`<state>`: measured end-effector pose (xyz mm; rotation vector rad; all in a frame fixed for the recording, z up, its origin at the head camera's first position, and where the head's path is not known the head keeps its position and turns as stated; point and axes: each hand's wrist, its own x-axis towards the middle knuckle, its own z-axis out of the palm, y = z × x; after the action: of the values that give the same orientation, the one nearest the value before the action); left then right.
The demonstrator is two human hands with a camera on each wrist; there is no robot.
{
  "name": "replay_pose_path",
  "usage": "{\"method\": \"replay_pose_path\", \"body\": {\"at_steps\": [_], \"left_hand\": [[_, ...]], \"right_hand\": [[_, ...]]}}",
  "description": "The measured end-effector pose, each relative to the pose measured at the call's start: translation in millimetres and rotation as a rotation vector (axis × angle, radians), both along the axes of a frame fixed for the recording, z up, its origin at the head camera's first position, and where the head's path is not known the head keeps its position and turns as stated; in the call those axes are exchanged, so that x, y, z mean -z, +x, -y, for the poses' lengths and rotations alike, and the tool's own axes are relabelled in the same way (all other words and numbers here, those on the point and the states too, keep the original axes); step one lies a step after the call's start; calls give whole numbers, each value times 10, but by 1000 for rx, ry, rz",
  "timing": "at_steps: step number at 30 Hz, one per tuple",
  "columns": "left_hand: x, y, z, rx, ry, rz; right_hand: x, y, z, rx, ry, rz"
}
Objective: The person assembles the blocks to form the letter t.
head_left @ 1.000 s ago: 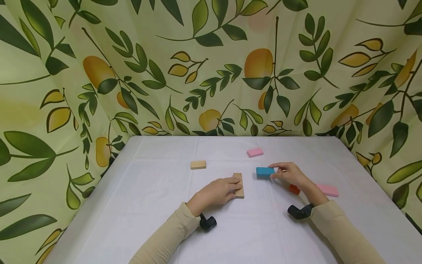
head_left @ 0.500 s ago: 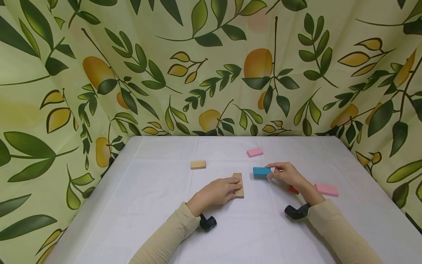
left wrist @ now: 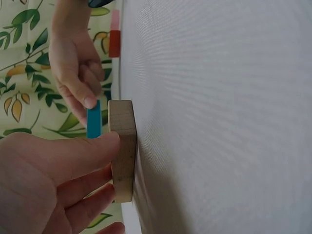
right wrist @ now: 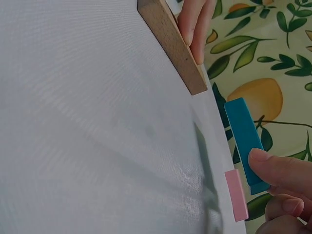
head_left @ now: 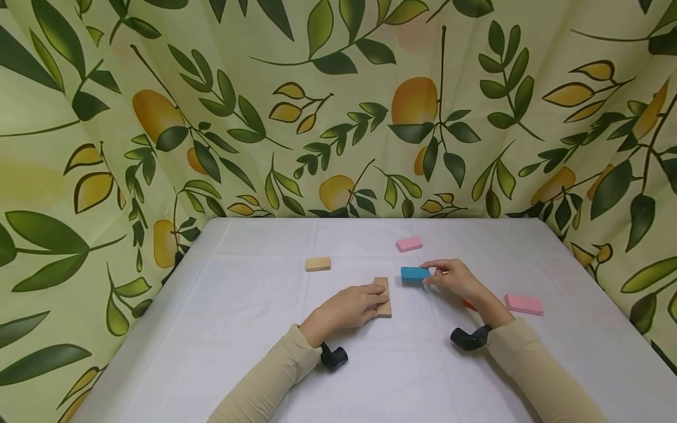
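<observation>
In the head view, my left hand [head_left: 346,306] rests on a plain wooden block [head_left: 383,308] lying flat on the table. The left wrist view puts its thumb and fingertips along the upper side of that wooden block [left wrist: 124,165]. To the right, my right hand [head_left: 456,277] pinches one end of a blue block [head_left: 415,274] between thumb and fingers. The right wrist view has the blue block [right wrist: 243,136] raised off the cloth, with a shadow below it. Its free end points toward the wooden block, with a gap between them.
A smaller wooden block [head_left: 318,264] lies at the back left, and a small pink block [head_left: 409,244] at the back. A larger pink block [head_left: 524,304] lies right of my right wrist. A red-orange block [head_left: 469,305] is mostly hidden behind that wrist. White cloth [head_left: 238,294] covers the table.
My right hand has carried the blue block a little to the left, nearer the wooden block. My left hand and the wooden block under it have stayed still.
</observation>
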<state>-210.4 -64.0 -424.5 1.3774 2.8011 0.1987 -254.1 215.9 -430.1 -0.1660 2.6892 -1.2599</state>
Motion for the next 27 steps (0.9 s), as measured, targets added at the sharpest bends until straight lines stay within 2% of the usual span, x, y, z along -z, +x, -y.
{"method": "replay_pose_path", "body": {"at_steps": [17,27], "left_hand": [[-27,19,-11,-27,-17,16],[-24,14,-4,-11,2,10]], "right_hand": [[4,-56,125,43,-71,96],[46,-104,164,16,-85,54]]}}
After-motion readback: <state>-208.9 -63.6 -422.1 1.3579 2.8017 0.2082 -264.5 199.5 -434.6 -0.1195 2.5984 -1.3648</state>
